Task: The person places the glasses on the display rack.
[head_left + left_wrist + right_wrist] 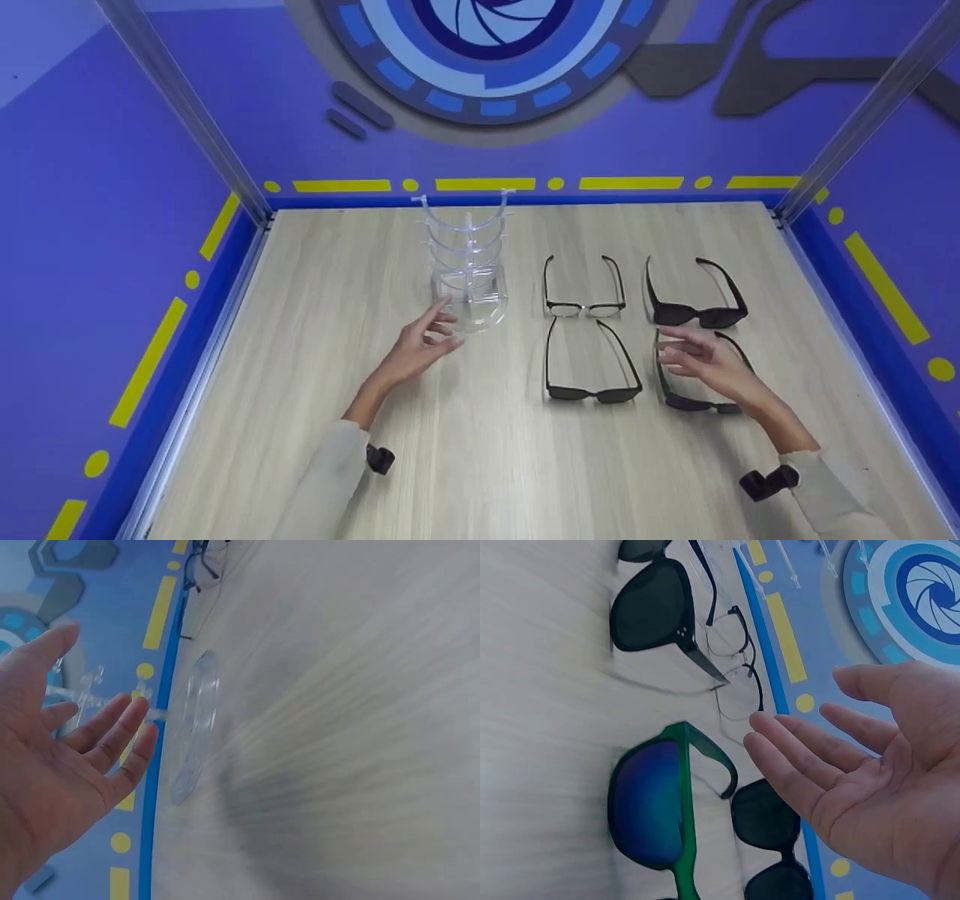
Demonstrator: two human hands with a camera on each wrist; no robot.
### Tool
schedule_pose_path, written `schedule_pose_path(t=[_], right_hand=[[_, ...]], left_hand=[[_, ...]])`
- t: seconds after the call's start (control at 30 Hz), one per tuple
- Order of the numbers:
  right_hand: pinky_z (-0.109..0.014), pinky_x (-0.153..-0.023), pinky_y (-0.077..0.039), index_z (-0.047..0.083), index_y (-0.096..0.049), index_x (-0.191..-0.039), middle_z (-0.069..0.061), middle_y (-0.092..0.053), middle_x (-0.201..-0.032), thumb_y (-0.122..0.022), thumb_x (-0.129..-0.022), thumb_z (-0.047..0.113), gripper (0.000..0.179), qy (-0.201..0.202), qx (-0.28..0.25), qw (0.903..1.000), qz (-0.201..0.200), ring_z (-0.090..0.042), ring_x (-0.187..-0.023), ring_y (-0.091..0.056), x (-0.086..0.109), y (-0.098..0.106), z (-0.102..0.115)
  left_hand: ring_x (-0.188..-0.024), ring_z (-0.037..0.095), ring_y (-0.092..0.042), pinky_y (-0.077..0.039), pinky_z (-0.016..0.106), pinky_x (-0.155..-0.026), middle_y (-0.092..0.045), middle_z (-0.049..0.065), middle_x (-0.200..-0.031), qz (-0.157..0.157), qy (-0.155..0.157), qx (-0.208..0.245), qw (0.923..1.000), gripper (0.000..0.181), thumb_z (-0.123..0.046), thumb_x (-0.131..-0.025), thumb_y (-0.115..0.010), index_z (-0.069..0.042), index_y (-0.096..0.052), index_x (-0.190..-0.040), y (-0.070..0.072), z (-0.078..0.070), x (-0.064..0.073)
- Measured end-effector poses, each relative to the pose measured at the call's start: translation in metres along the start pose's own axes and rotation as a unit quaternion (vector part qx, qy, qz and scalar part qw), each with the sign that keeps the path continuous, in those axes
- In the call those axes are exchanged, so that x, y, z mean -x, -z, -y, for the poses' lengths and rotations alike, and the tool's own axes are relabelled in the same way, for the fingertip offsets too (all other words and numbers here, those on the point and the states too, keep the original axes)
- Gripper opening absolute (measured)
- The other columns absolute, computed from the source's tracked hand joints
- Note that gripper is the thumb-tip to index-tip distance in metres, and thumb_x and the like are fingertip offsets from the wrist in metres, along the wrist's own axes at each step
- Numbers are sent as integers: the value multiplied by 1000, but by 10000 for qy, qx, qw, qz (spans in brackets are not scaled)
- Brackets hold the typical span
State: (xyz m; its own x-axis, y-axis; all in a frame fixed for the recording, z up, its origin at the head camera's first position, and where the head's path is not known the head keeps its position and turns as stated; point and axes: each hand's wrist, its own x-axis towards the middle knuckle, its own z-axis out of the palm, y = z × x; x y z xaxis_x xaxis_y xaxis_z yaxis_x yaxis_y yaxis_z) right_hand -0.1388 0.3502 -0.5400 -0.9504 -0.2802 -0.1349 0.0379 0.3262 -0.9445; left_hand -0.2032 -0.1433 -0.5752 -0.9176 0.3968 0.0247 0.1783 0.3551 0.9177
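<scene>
My left hand [418,349] is beside the base of a clear plastic glasses stand [470,262], fingers relaxed and holding nothing. In the left wrist view the stand's rounded clear base [196,720] shows beyond the fingertips. On the right, my right hand [709,364] hovers over green-framed sunglasses [686,817] with blue mirrored lenses, its fingers loosely extended and nothing between them. Behind that hand lie black sunglasses [697,315]. Left of it are another pair of dark sunglasses [592,394] and, farther back, clear-lensed eyeglasses [585,309]. All of the glasses have their temples unfolded.
The light wood-grain table [480,472] is bounded by a blue back wall [300,150] and blue side walls with yellow dashes. Metal posts stand at the back corners. The stand rises near the back wall, with several curved arms stacked one above another.
</scene>
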Motion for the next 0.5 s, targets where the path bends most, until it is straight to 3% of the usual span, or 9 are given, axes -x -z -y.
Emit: schedule_pose_path(t=[0.23,0.5], right_hand=[[-27,-96,-58,-9,-36,-152,-40,-47,-145,-57,-106,20,59,-312,-150,9991,238,-4,-112,-69,2,-13,-5],[-31,-103,-55,-10,-29,-155,-40,-41,-150,-56,-106,21,63,-501,-160,9971,547,-30,-129,-62,0,-22,-9]], left_hand=[[-119,34,-63,-53,49,-100,-61,21,-137,402,-107,149,9990,66,-20,-100,-66,-6,-37,-157,-24,0,-3],[-114,33,-67,-56,42,-98,-66,23,-129,1216,-261,-148,9921,53,-16,-102,-62,-5,-46,-152,-50,-6,-5]])
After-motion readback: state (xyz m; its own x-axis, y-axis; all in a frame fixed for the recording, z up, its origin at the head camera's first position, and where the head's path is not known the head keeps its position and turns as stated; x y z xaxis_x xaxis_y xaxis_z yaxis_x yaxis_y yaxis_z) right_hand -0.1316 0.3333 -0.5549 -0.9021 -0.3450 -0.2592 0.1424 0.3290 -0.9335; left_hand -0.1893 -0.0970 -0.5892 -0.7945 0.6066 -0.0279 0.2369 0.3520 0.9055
